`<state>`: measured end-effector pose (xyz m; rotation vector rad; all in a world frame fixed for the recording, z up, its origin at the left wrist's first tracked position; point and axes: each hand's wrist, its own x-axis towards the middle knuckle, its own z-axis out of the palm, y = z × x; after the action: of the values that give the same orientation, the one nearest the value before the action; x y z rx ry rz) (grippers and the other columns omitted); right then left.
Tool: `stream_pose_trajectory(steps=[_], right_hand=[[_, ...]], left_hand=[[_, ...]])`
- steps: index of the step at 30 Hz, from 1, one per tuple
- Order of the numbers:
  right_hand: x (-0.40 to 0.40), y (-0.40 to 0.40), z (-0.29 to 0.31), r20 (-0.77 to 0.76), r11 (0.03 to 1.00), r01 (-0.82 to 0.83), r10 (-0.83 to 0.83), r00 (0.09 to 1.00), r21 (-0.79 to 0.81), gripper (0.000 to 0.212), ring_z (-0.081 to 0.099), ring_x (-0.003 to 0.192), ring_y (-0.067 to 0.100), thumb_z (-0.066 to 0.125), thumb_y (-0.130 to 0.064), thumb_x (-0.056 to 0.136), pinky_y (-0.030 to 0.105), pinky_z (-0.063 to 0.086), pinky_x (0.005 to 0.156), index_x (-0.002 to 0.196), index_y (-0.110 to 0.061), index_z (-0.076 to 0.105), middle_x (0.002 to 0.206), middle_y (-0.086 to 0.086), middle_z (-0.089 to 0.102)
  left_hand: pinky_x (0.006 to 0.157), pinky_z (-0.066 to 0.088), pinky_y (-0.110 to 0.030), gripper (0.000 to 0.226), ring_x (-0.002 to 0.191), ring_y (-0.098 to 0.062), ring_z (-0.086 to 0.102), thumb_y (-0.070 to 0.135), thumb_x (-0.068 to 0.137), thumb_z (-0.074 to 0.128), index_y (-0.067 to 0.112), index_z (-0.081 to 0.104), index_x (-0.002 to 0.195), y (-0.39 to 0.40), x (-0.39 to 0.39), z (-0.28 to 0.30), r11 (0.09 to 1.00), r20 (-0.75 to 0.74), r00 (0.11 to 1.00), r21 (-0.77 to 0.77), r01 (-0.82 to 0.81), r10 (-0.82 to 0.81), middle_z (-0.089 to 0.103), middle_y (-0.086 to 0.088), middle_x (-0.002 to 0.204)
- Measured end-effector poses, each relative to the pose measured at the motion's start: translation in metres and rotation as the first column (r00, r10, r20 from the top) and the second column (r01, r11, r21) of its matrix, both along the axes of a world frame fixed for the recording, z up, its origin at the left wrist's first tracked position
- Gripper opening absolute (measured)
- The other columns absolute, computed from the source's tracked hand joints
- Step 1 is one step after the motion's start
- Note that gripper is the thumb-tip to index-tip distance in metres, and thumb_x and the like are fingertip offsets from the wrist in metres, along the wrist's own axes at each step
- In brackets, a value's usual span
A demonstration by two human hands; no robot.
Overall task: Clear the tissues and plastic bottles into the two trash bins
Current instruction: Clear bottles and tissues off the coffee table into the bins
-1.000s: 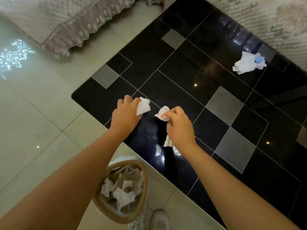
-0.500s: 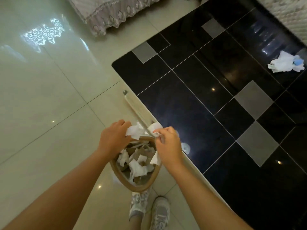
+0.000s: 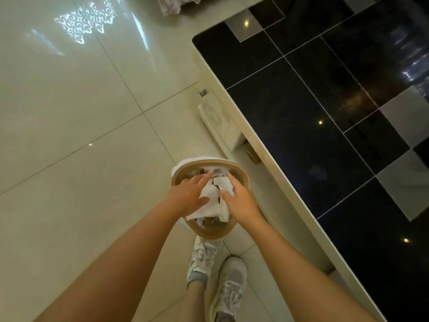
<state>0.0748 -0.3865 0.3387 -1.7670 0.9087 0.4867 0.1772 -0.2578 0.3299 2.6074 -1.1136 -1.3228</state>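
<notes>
Covering the trash bin (image 3: 210,234), left hand (image 3: 188,197) fingers splay; right hand (image 3: 241,202) grip on tissues (image 3: 210,201) unclear.

Black-tiled table (image 3: 313,126), glossy cream floor (image 3: 81,112), white sneakers (image 3: 228,284)

Bare forearms, no sleeves; white-and-grey lace-up sneakers (image 3: 228,287) (pale blue sock at one ankle)

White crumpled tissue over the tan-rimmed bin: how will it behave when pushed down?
The white crumpled tissue looks floppy and light, so it will likely fold and compress. Draped between the left hand and right hand above the tan-rimmed bin, it may spring back.
</notes>
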Motion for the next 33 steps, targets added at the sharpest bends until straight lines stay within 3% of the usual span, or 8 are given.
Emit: stream_pose_trajectory(steps=[4, 7, 10, 12, 15, 19, 28, 33], right_hand=[[-0.009, -0.009, 0.026, 0.046, 0.915, -0.187, 0.217, 0.975, -0.359, 0.048, 0.055, 0.117, 0.017, 0.047, -0.036, 0.096, 0.038, 0.051, 0.094, 0.142, -0.030, 0.039, 0.134, -0.004, 0.055], [-0.005, -0.026, 0.059, 0.146, 0.766, -0.178, 0.334, 0.931, -0.617, 0.038, 0.062, 0.103, 0.011, 0.048, -0.035, 0.093, 0.028, 0.055, 0.083, 0.129, -0.027, 0.055, 0.118, -0.007, 0.065], [0.008, -0.052, 0.086, 0.210, 0.648, -0.082, 0.360, 0.909, -0.757, 0.027, 0.066, 0.084, 0.017, 0.065, -0.025, 0.082, 0.028, 0.054, 0.066, 0.108, -0.019, 0.068, 0.098, -0.004, 0.071], [0.020, -0.071, 0.106, 0.208, 0.627, -0.055, 0.338, 0.918, -0.777, 0.024, 0.065, 0.078, 0.021, 0.065, -0.022, 0.080, 0.034, 0.054, 0.059, 0.103, -0.019, 0.067, 0.092, -0.003, 0.069], [0.034, -0.101, 0.133, 0.160, 0.605, -0.065, 0.310, 0.937, -0.793, 0.026, 0.065, 0.086, 0.020, 0.064, -0.023, 0.082, 0.038, 0.054, 0.064, 0.108, -0.020, 0.066, 0.098, -0.004, 0.069], [0.041, -0.144, 0.161, 0.105, 0.547, -0.077, 0.294, 0.950, -0.834, 0.033, 0.066, 0.092, 0.022, 0.069, -0.022, 0.081, 0.039, 0.054, 0.069, 0.113, -0.016, 0.065, 0.104, -0.001, 0.069], [0.023, -0.244, 0.198, -0.070, 0.494, -0.153, 0.182, 0.981, -0.856, 0.043, 0.059, 0.112, 0.021, 0.058, -0.029, 0.091, 0.038, 0.048, 0.086, 0.132, -0.018, 0.054, 0.123, -0.001, 0.062], [-0.002, -0.310, 0.202, -0.070, 0.499, -0.102, 0.083, 0.994, -0.861, 0.046, 0.056, 0.117, 0.021, 0.055, -0.030, 0.092, 0.038, 0.046, 0.092, 0.136, -0.017, 0.049, 0.128, 0.002, 0.060]], left_hand=[[0.089, 0.047, -0.028, 0.069, 0.127, -0.017, 0.047, 0.048, 0.094, 0.046, 0.035, 0.009, 0.151, -0.008, 0.005, 0.023, 0.971, 0.197, 0.980, -0.235, 0.044, 0.004, 0.040, 0.004, 0.148], [0.080, 0.040, -0.022, 0.049, 0.111, -0.013, 0.056, 0.048, 0.092, 0.050, 0.035, 0.040, 0.138, -0.026, 0.013, 0.050, 0.903, 0.267, 0.958, -0.430, 0.020, 0.105, 0.056, 0.009, 0.129], [0.072, 0.039, -0.022, 0.037, 0.098, -0.015, 0.061, 0.046, 0.090, 0.055, 0.029, 0.056, 0.123, -0.048, 0.030, 0.077, 0.864, 0.342, 0.934, -0.497, 0.086, 0.103, 0.064, 0.006, 0.113], [0.068, 0.039, -0.021, 0.029, 0.090, -0.016, 0.063, 0.042, 0.090, 0.057, 0.026, 0.063, 0.113, -0.068, 0.044, 0.099, 0.837, 0.376, 0.917, -0.538, 0.098, 0.135, 0.067, 0.005, 0.105], [0.060, 0.042, -0.023, 0.020, 0.078, -0.013, 0.062, 0.039, 0.091, 0.054, 0.025, 0.066, 0.100, -0.104, 0.064, 0.133, 0.811, 0.361, 0.915, -0.581, 0.071, 0.179, 0.068, 0.008, 0.088], [0.059, 0.049, -0.031, 0.031, 0.075, -0.016, 0.065, 0.044, 0.085, 0.047, 0.025, 0.068, 0.096, -0.150, 0.091, 0.164, 0.792, 0.440, 0.892, -0.579, 0.191, 0.106, 0.069, 0.007, 0.082], [0.055, 0.047, -0.030, 0.046, 0.075, -0.018, 0.065, 0.048, 0.085, 0.040, 0.021, 0.069, 0.108, -0.249, 0.114, 0.193, 0.728, 0.654, 0.751, -0.474, 0.496, -0.085, 0.070, 0.004, 0.089], [0.064, 0.050, -0.032, 0.041, 0.085, -0.018, 0.066, 0.045, 0.083, 0.061, 0.020, 0.066, 0.114, -0.324, 0.090, 0.188, 0.702, 0.634, 0.757, -0.466, 0.538, -0.159, 0.069, 0.004, 0.097]])
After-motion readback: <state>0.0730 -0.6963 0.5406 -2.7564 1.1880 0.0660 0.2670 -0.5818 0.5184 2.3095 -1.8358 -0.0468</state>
